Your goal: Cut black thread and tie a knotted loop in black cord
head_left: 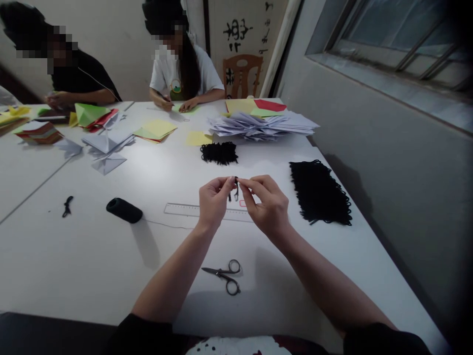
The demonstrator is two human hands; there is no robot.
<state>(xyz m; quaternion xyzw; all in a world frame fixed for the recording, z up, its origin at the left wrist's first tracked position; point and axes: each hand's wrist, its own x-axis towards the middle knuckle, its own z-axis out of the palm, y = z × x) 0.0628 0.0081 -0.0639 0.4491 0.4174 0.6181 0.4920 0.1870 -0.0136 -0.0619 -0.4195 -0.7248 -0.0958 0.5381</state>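
Between my two hands, above a clear ruler (185, 210), is a small black cord piece (236, 190) with its ends hanging down. My left hand (214, 202) pinches it between thumb and finger. From the other side, my right hand (268, 202) grips it with closed fingertips. Open-bladed scissors (223, 276) lie nearer to me on the white table (92, 281). A dark thread spool (124, 210) rests on its side at the left, its thread trailing toward the ruler. Beyond my hands sits a small black looped bundle (219, 153), and a larger black looped mat (320, 192) lies at the right.
A pile of white folded papers (258, 125) stands at the back, with yellow sheets (155, 130) and other coloured paper to the left. A small black cord knot (67, 206) lies far left. Two people sit across the table. The wall (399, 172) borders the right side.
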